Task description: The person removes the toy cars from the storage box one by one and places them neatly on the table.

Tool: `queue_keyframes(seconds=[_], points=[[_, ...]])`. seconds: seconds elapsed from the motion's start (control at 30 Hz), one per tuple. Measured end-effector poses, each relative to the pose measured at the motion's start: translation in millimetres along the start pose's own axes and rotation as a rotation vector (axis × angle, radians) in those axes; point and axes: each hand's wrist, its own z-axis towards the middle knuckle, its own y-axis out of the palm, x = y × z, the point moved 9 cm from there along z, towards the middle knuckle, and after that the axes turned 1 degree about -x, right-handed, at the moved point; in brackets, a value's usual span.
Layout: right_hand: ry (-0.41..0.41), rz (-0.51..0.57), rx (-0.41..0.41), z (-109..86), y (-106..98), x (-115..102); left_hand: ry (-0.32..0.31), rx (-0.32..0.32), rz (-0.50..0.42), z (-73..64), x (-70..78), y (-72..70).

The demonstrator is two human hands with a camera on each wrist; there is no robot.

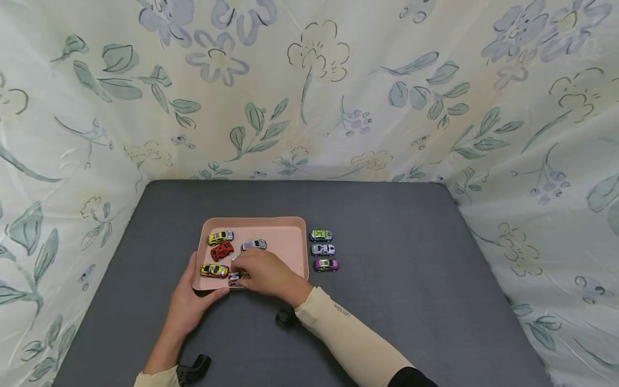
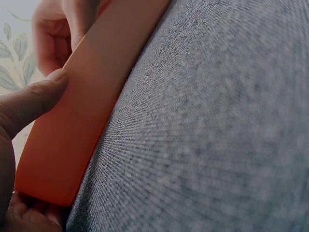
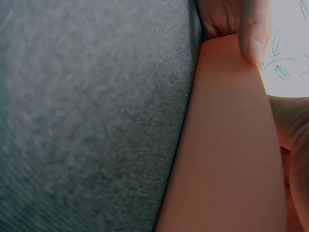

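A pink tray (image 1: 282, 234) lies on the grey table with several small toy cars in it. My left hand (image 1: 191, 301) grips its near left corner, thumb on the front wall and fingers along the left side. Over the tray's near part, my right hand (image 1: 268, 274) has its fingers bent down around a toy car (image 1: 236, 278) with dark and orange markings; the hand partly hides it. Close by are a yellow-and-red car (image 1: 214, 271), a red car (image 1: 222, 251), a yellow-and-silver car (image 1: 220, 237) and a silver-blue car (image 1: 253, 245). The orange-pink tray wall (image 2: 72, 125) fills part of both wrist views.
Right of the tray, a green car (image 1: 321, 235), a white car (image 1: 323, 250) and a purple car (image 1: 326, 265) stand in a column on the grey tabletop (image 1: 396, 279). Floral cloth (image 1: 319, 107) hangs behind the table and at both sides.
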Motion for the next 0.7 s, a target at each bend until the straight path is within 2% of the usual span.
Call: queue_keyframes(seconds=[0.33,0.7], points=[[-0.007,0.02,-0.018,3.6,5,2,0.003,0.003,0.006,1.6,-4.0,1.0],[-0.02,-0.022,-0.03,7.5,12,4,0.0,0.001,-0.007,1.8,-6.6,3.2]])
